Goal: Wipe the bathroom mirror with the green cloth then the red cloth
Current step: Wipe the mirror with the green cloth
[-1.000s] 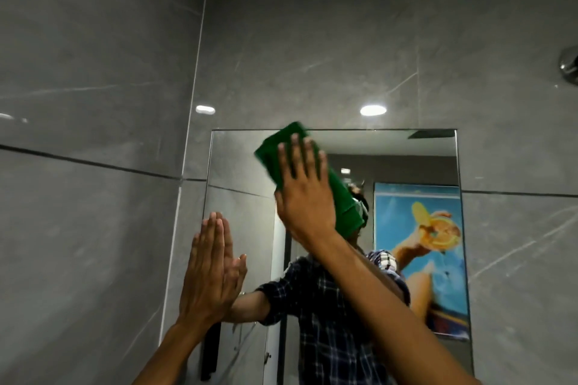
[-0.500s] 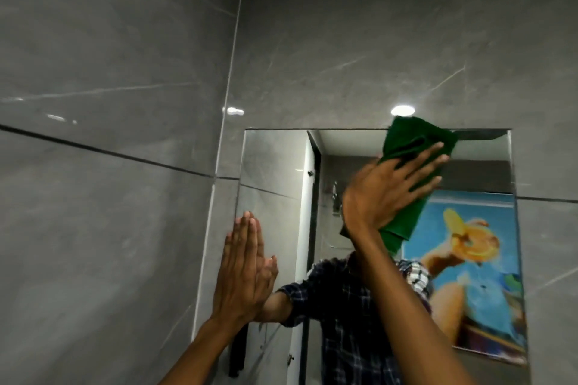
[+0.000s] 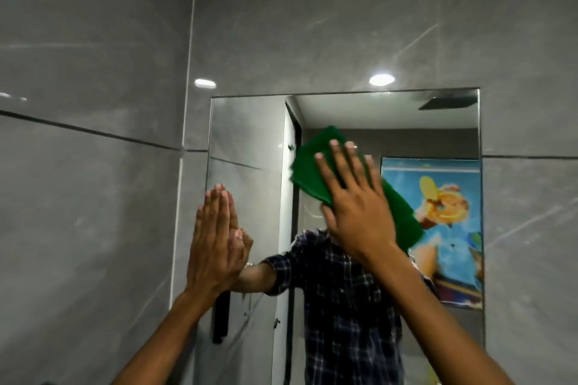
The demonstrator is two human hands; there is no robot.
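A frameless rectangular mirror hangs on the grey tiled wall. My right hand lies flat with spread fingers on a folded green cloth, pressing it against the middle of the glass. The cloth sticks out above my fingers and to the lower right of my palm. My left hand rests flat against the mirror's left edge, fingers together and pointing up, holding nothing. No red cloth is in view.
Grey glossy wall tiles surround the mirror, with a corner to its left. The glass reflects a person in a checked shirt, a white door frame and a colourful poster. Two ceiling lights glint on the tiles above.
My right hand has swept the green cloth from the mirror's upper right edge down and left to the middle. The left hand stays pressed on the left edge.
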